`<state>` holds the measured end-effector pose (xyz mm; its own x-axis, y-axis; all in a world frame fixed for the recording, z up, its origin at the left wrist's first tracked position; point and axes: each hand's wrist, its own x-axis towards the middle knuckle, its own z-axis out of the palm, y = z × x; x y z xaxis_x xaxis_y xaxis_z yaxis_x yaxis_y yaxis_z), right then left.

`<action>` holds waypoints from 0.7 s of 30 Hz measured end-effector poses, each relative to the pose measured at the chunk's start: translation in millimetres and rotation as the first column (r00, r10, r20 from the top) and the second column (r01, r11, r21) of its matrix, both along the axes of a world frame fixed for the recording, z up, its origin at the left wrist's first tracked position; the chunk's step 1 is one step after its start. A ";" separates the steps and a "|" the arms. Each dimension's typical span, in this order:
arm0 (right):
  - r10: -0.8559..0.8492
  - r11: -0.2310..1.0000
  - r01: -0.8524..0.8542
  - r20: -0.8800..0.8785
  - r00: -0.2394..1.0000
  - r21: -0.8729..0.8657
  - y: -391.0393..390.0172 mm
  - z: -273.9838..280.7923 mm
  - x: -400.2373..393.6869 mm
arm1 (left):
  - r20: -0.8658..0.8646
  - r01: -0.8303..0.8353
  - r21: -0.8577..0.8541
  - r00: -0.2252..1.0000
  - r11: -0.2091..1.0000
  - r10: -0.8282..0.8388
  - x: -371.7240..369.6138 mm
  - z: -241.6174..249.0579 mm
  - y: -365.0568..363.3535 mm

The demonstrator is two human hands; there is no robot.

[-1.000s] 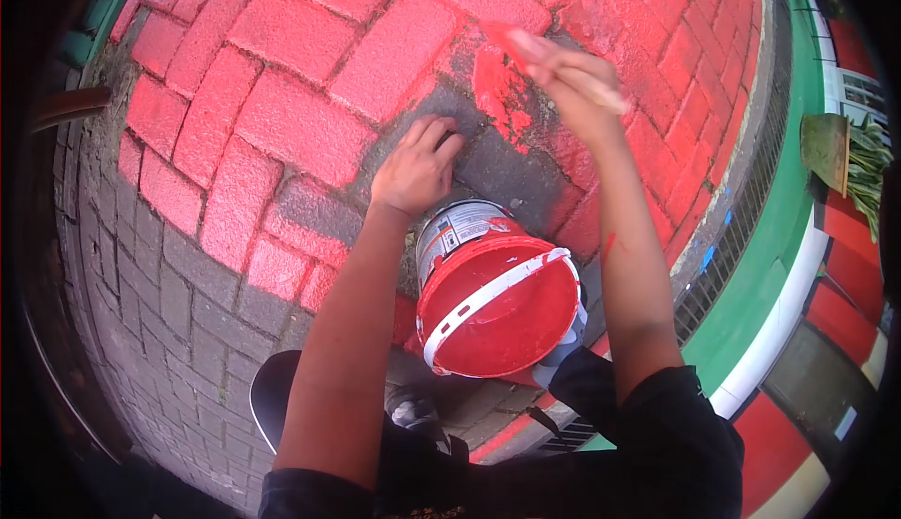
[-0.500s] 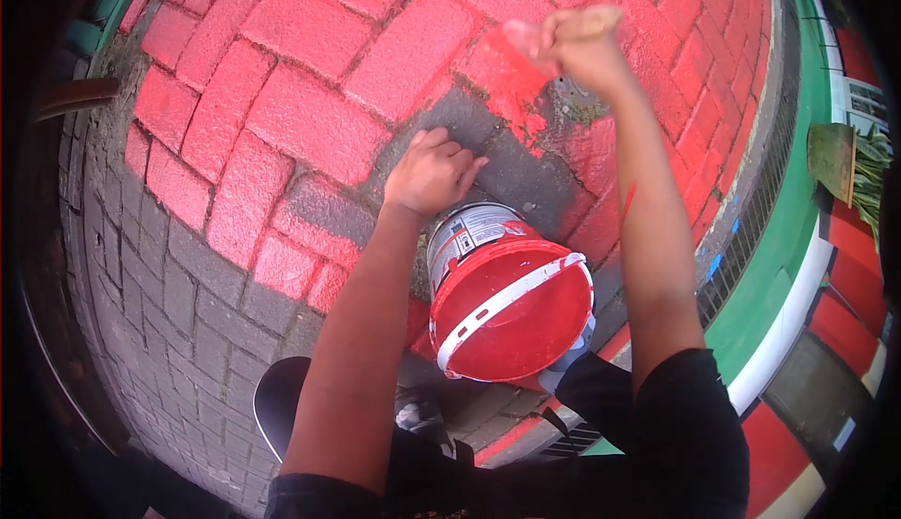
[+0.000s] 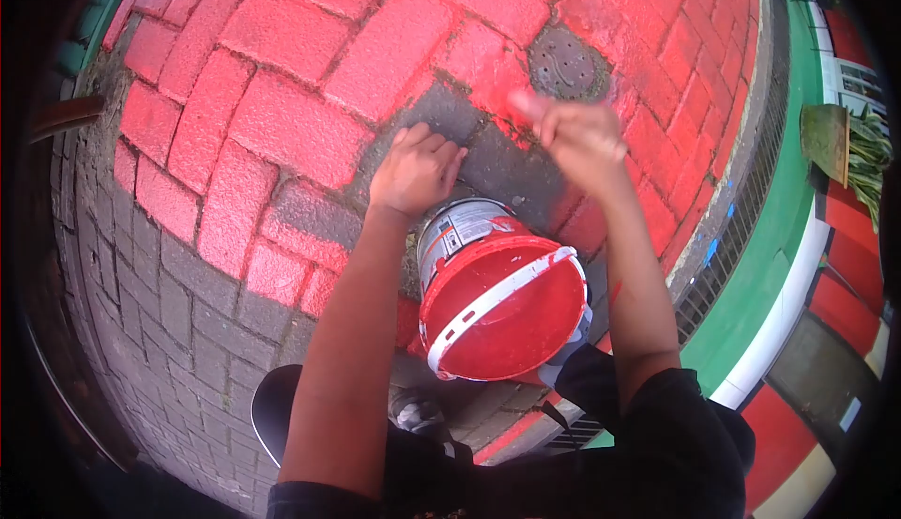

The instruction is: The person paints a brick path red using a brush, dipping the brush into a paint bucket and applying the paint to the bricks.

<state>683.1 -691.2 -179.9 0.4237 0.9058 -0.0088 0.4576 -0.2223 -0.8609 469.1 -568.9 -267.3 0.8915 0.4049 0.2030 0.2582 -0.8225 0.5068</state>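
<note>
My right hand [image 3: 584, 144] is closed around a paintbrush [image 3: 530, 106], its red tip smeared by motion over the paving. The brush is at the boundary between red-painted bricks [image 3: 302, 129] and bare grey bricks [image 3: 511, 167]. My left hand [image 3: 416, 170] is curled into a fist above the bare bricks, just beyond the paint bucket [image 3: 465, 230]; nothing shows in its fingers. The bucket stands close in front of me, smeared with red paint, with a white handle [image 3: 502, 301] lying across its red top.
A round drain cover [image 3: 568, 61] sits unpainted among the red bricks. Along the right run a metal grating [image 3: 723, 237], a green strip [image 3: 751, 322] and a white kerb [image 3: 784, 303]. A leafy plant [image 3: 868, 158] is beyond. Unpainted paving [image 3: 202, 341] lies at left.
My right hand has moved down toward me with the brush, uncovering the drain cover. The left hand stays a fist in nearly the same place. The whole view has shifted slightly.
</note>
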 end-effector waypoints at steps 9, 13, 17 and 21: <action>0.032 0.998 -0.047 0.305 0.952 0.041 -5.4 -23.1 0.5 | -0.002 -0.014 -0.003 1.000 1.000 0.014 2.6 4.9 0.9; 0.114 0.958 -0.070 0.147 0.983 -0.277 -16.6 22.5 -6.6 | 0.039 -0.010 -0.023 0.999 1.000 0.011 6.0 7.3 2.1; -0.097 0.995 0.097 -0.032 0.995 -0.007 12.8 7.7 16.2 | 0.040 -0.008 -0.025 0.999 1.000 0.009 5.5 7.7 1.4; 0.086 0.992 -0.074 0.117 0.989 -0.104 -21.5 8.3 13.3 | 0.044 -0.013 -0.026 0.999 1.000 0.015 5.3 6.3 0.9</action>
